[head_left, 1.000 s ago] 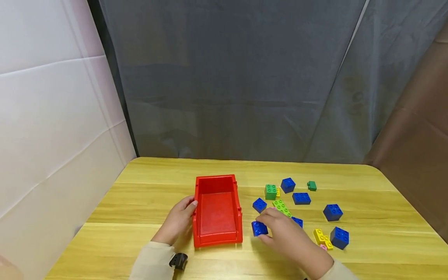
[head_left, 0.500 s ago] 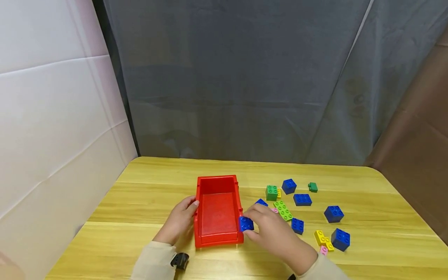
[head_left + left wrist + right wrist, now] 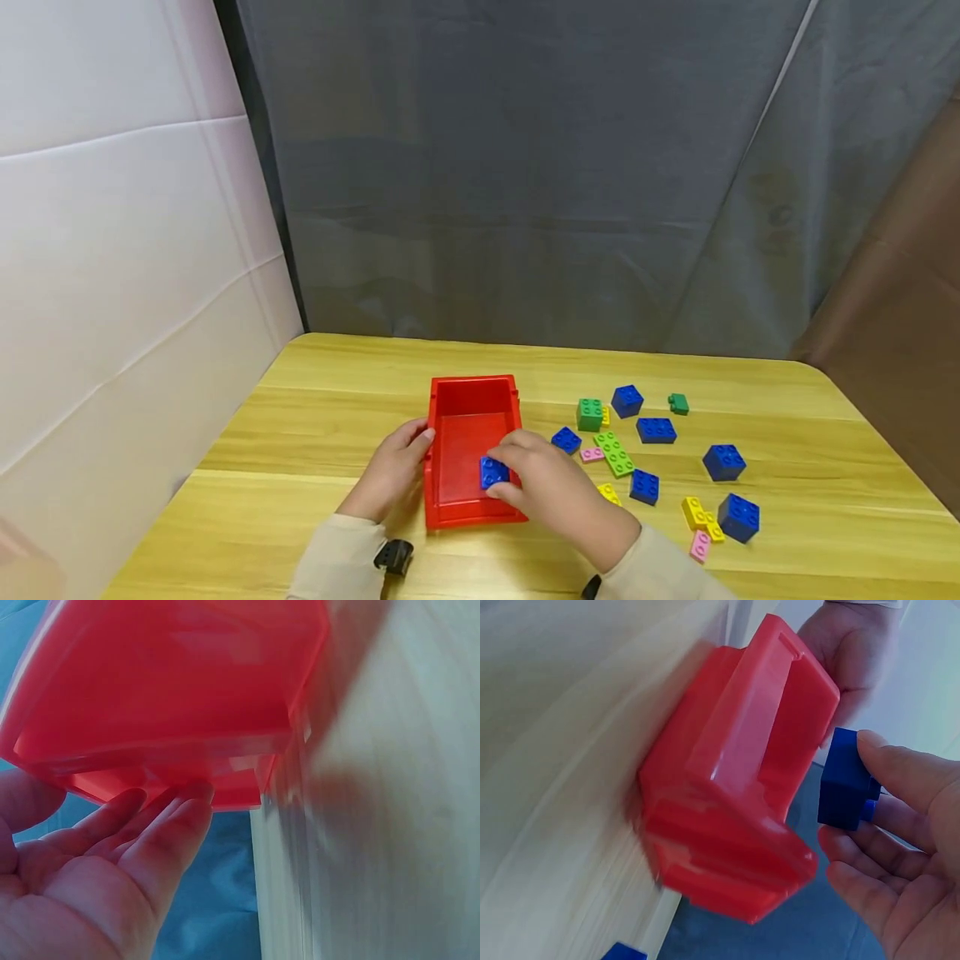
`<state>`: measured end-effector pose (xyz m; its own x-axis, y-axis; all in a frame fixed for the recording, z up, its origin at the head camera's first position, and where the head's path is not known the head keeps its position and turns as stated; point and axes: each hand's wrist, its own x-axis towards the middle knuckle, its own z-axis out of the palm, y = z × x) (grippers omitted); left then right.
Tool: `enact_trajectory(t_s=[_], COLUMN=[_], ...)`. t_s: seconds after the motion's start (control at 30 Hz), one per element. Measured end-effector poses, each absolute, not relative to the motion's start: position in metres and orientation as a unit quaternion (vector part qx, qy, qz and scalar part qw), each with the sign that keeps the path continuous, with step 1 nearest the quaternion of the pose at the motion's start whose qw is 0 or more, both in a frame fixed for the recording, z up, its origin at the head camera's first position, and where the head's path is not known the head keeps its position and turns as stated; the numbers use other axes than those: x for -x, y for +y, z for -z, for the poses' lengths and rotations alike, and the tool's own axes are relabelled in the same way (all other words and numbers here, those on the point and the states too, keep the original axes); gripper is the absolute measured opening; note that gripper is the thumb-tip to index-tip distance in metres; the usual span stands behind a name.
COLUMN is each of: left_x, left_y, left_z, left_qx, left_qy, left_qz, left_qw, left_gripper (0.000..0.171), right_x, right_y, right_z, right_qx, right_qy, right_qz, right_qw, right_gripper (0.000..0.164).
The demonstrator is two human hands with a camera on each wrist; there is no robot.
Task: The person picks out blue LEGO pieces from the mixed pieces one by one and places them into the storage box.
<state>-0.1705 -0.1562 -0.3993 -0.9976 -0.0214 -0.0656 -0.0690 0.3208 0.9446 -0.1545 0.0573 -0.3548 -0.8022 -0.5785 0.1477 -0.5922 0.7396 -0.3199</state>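
1. Right hand (image 3: 551,483): its fingers pinch a blue block (image 3: 492,472) over the red box (image 3: 476,513).
2. That block has just come in from the box's right rim and is now over the opening; the carry looks nearly complete, with release not yet made.
3. Left hand (image 3: 390,468): thumb and fingers grip the box's left wall, likely steadying it.
4. The right hand crosses the right rim, the edge to clear; bare red floor beyond the block leaves open room.
5. Right of the box lie a yellow block (image 3: 608,495), partly hidden, a light-green block (image 3: 615,455) and a green block (image 3: 589,415), among others.
6. Behind the box, the table (image 3: 360,375) runs to its far edge, before a dark curtain (image 3: 525,167).
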Motion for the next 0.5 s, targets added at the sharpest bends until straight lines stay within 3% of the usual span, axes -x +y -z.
enact_trajectory(t_s=[0.5], left_x=[0.169], left_y=[-0.156], left_z=[0.397], left_qx=[0.026], left_qy=[0.812], left_qz=[-0.583], left_qw=[0.022], left_gripper=[0.042], right_x=[0.169], right_y=[0.027], right_z=[0.366], right_qx=[-0.347], right_qy=[-0.921], right_qz=[-0.177], right_qw=[-0.019], right_gripper=[0.040])
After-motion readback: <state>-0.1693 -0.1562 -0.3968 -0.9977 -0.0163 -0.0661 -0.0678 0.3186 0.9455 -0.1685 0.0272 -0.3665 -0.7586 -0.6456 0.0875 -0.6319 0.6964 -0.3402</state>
